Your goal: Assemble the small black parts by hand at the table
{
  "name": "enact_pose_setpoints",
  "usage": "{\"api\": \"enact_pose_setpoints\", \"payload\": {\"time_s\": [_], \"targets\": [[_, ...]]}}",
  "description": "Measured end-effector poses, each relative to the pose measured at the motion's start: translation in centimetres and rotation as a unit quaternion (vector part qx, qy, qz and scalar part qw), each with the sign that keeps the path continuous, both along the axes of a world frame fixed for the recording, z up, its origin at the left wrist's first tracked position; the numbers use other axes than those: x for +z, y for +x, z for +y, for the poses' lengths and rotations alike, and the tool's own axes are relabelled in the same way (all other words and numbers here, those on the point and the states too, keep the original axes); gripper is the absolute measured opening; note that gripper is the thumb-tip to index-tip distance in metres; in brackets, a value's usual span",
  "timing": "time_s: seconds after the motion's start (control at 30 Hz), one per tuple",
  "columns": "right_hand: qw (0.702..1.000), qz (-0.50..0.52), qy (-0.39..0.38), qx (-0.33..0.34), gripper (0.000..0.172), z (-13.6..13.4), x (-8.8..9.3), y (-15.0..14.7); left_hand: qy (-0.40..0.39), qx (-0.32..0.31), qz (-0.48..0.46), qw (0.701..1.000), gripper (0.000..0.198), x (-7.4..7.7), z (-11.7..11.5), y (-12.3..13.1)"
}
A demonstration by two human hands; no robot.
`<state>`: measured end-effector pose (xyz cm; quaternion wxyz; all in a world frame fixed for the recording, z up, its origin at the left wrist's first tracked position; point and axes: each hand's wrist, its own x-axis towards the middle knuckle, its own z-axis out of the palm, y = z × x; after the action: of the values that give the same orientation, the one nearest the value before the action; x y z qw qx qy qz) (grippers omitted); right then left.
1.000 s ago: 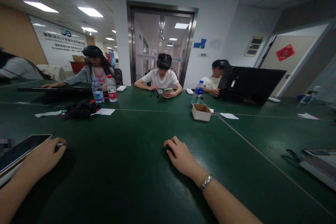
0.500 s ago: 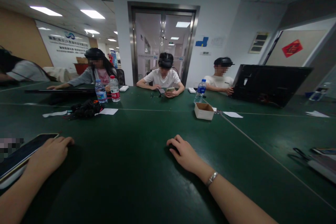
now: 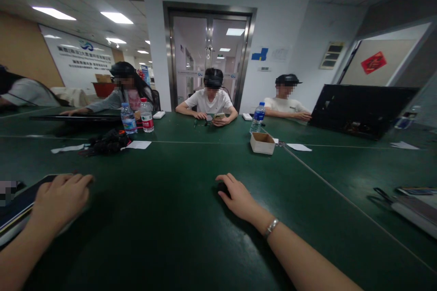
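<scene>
My left hand lies palm down on the right end of a dark phone at the table's left edge, its fingers loosely spread over it. My right hand rests on the green table near the middle, fingers curled over a small dark object that is mostly hidden under them. A metal bracelet sits on that wrist.
Three people sit across the table, one holding a phone. Water bottles, a small cardboard box, a black bundle, paper slips and a large open dark case stand there. Scissors and flat items lie at the right.
My left hand has slid left onto the phone, covering its right end. The person at the back right has lowered the dark case away from themself. My right hand has barely moved.
</scene>
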<state>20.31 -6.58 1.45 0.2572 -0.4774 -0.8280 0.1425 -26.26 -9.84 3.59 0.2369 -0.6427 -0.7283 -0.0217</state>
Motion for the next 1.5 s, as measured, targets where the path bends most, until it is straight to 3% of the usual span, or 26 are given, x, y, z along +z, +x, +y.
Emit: {"api": "enact_pose_setpoints", "payload": {"time_s": [0.07,0.17,0.27,0.37,0.43,0.5,0.53,0.6,0.67,0.77,0.9,1.0,1.13,1.23,1.33,1.5], "targets": [[0.999,0.028,-0.009,-0.015,0.028,0.4,-0.1,-0.3,0.021,-0.040,0.008,0.999,0.041,0.1,0.6,2.0],[0.996,0.071,-0.019,-0.042,0.021,1.6,-0.2,-0.8,-0.028,-0.140,-0.015,0.990,0.034,0.0,2.6,6.2],[0.990,0.120,-0.032,-0.072,0.019,3.8,-0.4,-1.4,-0.093,-0.246,-0.077,0.962,0.033,-0.4,5.3,11.7],[0.972,0.197,-0.076,-0.103,0.018,6.7,-0.8,-2.5,-0.113,-0.291,-0.189,0.931,0.029,-1.1,8.3,18.6],[0.945,0.277,-0.125,-0.121,0.019,8.6,-1.2,-3.5,-0.122,-0.303,-0.313,0.892,0.031,-1.9,10.1,23.1],[0.901,0.383,-0.159,-0.128,0.019,10.1,-1.7,-4.5,-0.116,-0.283,-0.461,0.833,0.044,-2.8,11.5,26.9],[0.873,0.440,-0.168,-0.125,0.019,10.6,-2.0,-5.0,-0.096,-0.278,-0.523,0.800,0.048,-3.3,12.1,28.4],[0.819,0.530,-0.187,-0.112,0.021,11.3,-2.4,-5.7,-0.050,-0.258,-0.588,0.765,0.045,-4.2,12.7,30.3],[0.785,0.573,-0.213,-0.098,0.026,11.5,-2.8,-6.0,-0.012,-0.248,-0.618,0.746,0.033,-4.7,12.9,30.9],[0.769,0.579,-0.256,-0.089,0.032,11.4,-3.0,-6.0,-0.001,-0.259,-0.643,0.720,0.020,-4.7,12.7,30.7],[0.754,0.586,-0.289,-0.066,0.038,11.3,-2.9,-5.9,0.005,-0.255,-0.666,0.701,0.030,-4.0,12.2,30.2],[0.743,0.598,-0.297,-0.047,0.041,11.2,-2.7,-5.8,0.014,-0.275,-0.657,0.702,0.035,-3.9,12.1,30.0],[0.717,0.633,-0.284,-0.060,0.039,10.8,-2.4,-5.5,0.054,-0.294,-0.620,0.726,0.033,-4.0,12.2,29.5],[0.706,0.659,-0.249,-0.069,0.039,10.7,-2.3,-5.0,0.082,-0.283,-0.631,0.717,0.033,-4.1,12.5,29.1],[0.737,0.634,-0.228,-0.053,0.041,10.5,-2.4,-4.8,0.086,-0.275,-0.661,0.693,0.033,-4.2,12.8,28.8],[0.838,0.503,-0.208,-0.032,0.032,10.3,-2.5,-5.3,0.103,-0.273,-0.669,0.683,0.018,-4.2,13.1,28.3]]}}
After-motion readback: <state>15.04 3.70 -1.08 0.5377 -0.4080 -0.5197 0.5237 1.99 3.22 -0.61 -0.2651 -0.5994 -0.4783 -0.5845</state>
